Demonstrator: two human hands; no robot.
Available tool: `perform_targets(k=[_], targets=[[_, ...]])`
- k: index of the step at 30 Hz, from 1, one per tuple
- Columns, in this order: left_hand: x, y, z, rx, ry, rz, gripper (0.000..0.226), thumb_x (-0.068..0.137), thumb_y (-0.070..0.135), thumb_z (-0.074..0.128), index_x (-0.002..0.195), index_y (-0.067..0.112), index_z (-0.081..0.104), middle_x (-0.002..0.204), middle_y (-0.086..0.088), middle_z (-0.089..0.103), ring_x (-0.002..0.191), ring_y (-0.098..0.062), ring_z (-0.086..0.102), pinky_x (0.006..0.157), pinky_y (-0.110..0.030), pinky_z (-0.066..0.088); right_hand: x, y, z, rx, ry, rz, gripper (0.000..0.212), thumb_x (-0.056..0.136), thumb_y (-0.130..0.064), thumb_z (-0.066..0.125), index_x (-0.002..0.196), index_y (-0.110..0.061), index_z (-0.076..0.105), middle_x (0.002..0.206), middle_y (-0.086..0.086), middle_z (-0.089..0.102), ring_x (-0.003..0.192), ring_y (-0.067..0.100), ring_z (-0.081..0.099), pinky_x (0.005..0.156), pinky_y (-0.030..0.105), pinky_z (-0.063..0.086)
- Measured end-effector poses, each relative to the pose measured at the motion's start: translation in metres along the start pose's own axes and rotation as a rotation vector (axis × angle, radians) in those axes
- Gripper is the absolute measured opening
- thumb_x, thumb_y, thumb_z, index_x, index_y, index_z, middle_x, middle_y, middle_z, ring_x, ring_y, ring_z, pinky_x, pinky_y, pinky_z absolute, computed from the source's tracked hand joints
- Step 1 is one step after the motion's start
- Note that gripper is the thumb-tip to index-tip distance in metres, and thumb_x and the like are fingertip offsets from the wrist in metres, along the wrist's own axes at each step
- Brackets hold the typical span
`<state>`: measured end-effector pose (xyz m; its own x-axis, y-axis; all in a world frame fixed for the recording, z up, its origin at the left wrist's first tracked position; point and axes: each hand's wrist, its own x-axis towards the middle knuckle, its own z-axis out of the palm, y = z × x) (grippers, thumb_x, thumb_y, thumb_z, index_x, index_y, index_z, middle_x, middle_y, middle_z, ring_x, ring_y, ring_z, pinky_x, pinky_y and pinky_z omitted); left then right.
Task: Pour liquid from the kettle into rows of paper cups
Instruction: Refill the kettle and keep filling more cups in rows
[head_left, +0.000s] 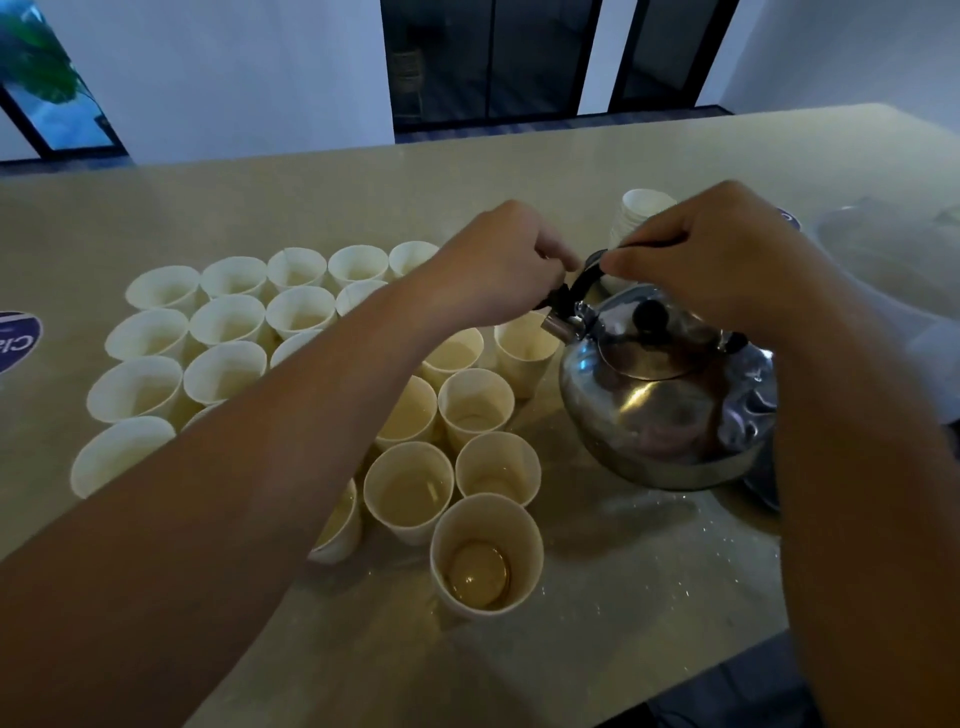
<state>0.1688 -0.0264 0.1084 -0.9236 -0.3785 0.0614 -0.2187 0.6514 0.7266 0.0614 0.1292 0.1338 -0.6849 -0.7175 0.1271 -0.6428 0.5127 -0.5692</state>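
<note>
1. Head view shows the steel kettle (667, 395) at the right of the beige surface (623, 597), just beside the rows of paper cups (291, 364); whether its base rests on the surface or is lifted slightly I cannot tell.
2. Right hand (711, 249) is curled round the black handle (589, 278) arching over the lid. Left hand (498, 265) pinches the same handle at its spout end, just above the short spout (555, 326).
3. Spout points toward a cup at the right edge of the rows. Several near cups hold a little clear liquid; the nearest cup (485, 556) shows a shallow pool at its bottom.
4. Handling, as I judge it: the kettle is rigid metal and likely weighty if full, its polished body slick and perhaps hot, so the handle is the sensible hold, with the second hand steadying the tilt.
5. Paper cups are light and thin-walled; a knock from the spout or forearm would likely topple them, and they stand touching one another.
6. A stack of spare cups (636, 215) sits behind the kettle.
</note>
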Motion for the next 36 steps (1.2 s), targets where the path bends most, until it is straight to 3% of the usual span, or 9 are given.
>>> perform_targets(k=[5, 15, 19, 24, 28, 36], targets=[[0.003, -0.01, 0.0, -0.054, -0.033, -0.036, 0.032, 0.095, 0.009, 0.057, 0.122, 0.021, 0.071, 0.102, 0.001, 0.075, 0.088, -0.008, 0.071, 0.088, -0.029, 0.056, 0.017, -0.009, 0.002, -0.111, -0.04, -0.036, 0.022, 0.091, -0.035, 0.07, 0.106, -0.021, 0.079, 0.091, -0.006, 0.067, 0.077, 0.002, 0.054, 0.062, 0.018, 0.036], [0.003, -0.022, -0.001, -0.095, -0.035, -0.141, 0.041, 0.093, 0.002, 0.058, 0.131, 0.016, 0.065, 0.113, -0.004, 0.073, 0.099, -0.016, 0.07, 0.099, -0.037, 0.053, 0.039, -0.029, 0.013, -0.274, -0.158, -0.106, 0.021, 0.092, -0.034, 0.069, 0.098, -0.018, 0.079, 0.095, -0.005, 0.071, 0.079, 0.008, 0.058, 0.062, 0.022, 0.037], [0.002, -0.025, 0.0, -0.094, -0.037, -0.154, 0.041, 0.094, 0.002, 0.057, 0.133, 0.015, 0.063, 0.121, -0.006, 0.07, 0.109, -0.02, 0.067, 0.103, -0.039, 0.051, 0.042, -0.037, 0.013, -0.333, -0.194, -0.108, 0.022, 0.092, -0.035, 0.069, 0.1, -0.017, 0.079, 0.094, -0.003, 0.071, 0.085, 0.014, 0.062, 0.071, 0.03, 0.045], [0.0, -0.025, -0.001, -0.103, -0.053, -0.153, 0.044, 0.094, -0.004, 0.054, 0.136, 0.01, 0.06, 0.115, -0.007, 0.073, 0.104, -0.017, 0.069, 0.101, -0.035, 0.052, 0.043, -0.045, 0.014, -0.414, -0.237, -0.126, 0.031, 0.094, -0.036, 0.066, 0.1, -0.009, 0.078, 0.096, 0.007, 0.073, 0.09, 0.024, 0.065, 0.091, 0.043, 0.053], [0.002, -0.024, 0.001, -0.095, -0.053, -0.148, 0.045, 0.095, -0.004, 0.056, 0.138, 0.01, 0.058, 0.12, -0.007, 0.072, 0.108, -0.017, 0.068, 0.099, -0.031, 0.052, 0.045, -0.049, 0.014, -0.454, -0.255, -0.13, 0.032, 0.095, -0.037, 0.064, 0.103, -0.009, 0.077, 0.095, 0.005, 0.072, 0.09, 0.023, 0.064, 0.089, 0.038, 0.05], [0.003, -0.025, 0.002, -0.098, -0.074, -0.143, 0.047, 0.096, -0.009, 0.05, 0.14, 0.008, 0.056, 0.122, -0.008, 0.071, 0.108, -0.017, 0.069, 0.091, -0.022, 0.052, 0.047, -0.052, 0.015, -0.512, -0.276, -0.141, 0.033, 0.095, -0.039, 0.065, 0.102, -0.009, 0.077, 0.096, 0.004, 0.07, 0.09, 0.023, 0.064, 0.094, 0.044, 0.051]])
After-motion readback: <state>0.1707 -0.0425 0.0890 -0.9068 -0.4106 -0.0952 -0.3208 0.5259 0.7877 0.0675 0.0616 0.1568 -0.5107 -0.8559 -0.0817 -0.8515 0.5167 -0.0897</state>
